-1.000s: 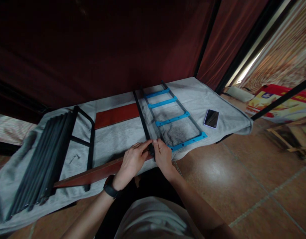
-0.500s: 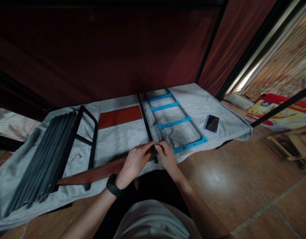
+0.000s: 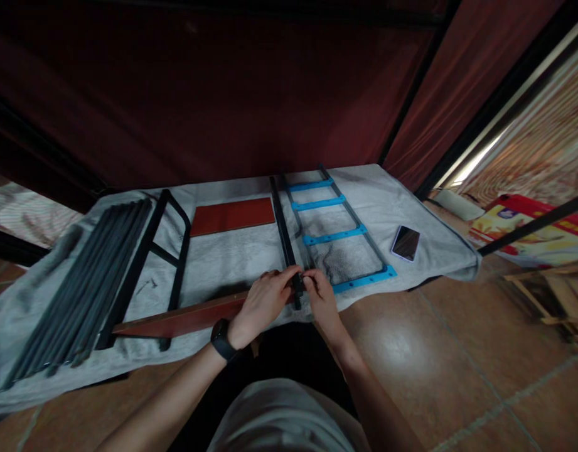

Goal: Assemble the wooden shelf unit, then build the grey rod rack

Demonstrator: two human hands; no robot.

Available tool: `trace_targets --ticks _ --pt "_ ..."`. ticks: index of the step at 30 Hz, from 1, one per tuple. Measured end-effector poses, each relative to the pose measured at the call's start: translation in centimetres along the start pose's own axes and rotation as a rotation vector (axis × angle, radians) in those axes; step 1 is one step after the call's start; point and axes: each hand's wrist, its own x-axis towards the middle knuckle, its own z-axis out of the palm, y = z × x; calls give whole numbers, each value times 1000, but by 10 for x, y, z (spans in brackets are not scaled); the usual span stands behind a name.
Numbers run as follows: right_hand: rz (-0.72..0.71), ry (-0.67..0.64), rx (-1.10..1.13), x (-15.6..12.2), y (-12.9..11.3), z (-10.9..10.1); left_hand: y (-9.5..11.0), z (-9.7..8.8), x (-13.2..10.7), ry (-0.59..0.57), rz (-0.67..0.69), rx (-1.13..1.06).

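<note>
My left hand [image 3: 262, 304] is curled round the right end of a reddish-brown board [image 3: 176, 320] where it meets the near end of a black metal bar [image 3: 282, 229]. My right hand [image 3: 322, 298] pinches something small against that bar end, fingers closed; I cannot make out what. The bar runs away from me across a grey cloth [image 3: 223, 257]. Right beside it lies a dark frame with blue crosspieces [image 3: 333, 235].
A second reddish board [image 3: 233, 216] lies flat farther back. A bundle of dark rods [image 3: 81, 282] and a black frame [image 3: 161, 257] sit at the left. A phone [image 3: 405, 242] rests at the right. Tiled floor [image 3: 458, 351] and a colourful box [image 3: 528, 232] lie to the right.
The view has shifted slightly. My right hand's fingers have closed into a pinch at the bar's end; my left hand stays on the board and bar.
</note>
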Motion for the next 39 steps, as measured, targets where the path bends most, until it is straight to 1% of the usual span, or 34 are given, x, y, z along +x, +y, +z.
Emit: trace_targets --ticks 3,5,8,10,12,14,18,22,25,28,30,32,35,37,39 --pt "0 11 -137 3 0 5 3 1 -1 11 -22 52" --pt "28 25 -178 4 -2 8 4 1 -1 9 -24 77" --pt "93 41 -155 1 -6 8 4 -2 -1 -9 -30 64" --pt "121 51 -73 -2 -9 5 2 -3 -1 -14 -33 40" --pt "103 34 17 -3 -9 1 1 -4 -1 -11 -31 23" --pt "54 4 40 -2 -7 -2 -1 -4 -1 -10 -18 5" --pt "-13 -22 -67 1 0 -1 1 -3 -1 -13 -5 18" --pt "-31 -53 -179 4 3 1 4 0 -2 10 -3 66" --pt "15 -68 -211 5 3 1 6 1 -3 9 4 82" --pt "109 -59 -158 6 0 0 6 0 -4 1 1 75" --pt "139 -61 -139 5 -4 -3 6 0 -4 12 -15 75" --pt "119 -57 -110 2 -8 -7 6 1 -4 23 -33 85" --pt "42 -47 -78 0 -9 -10 6 3 -4 29 -35 104" --pt "-4 -52 -126 1 -7 -9 6 4 -4 32 -22 113" --pt "-10 -60 -184 3 -3 -6 6 5 -4 39 -11 114"
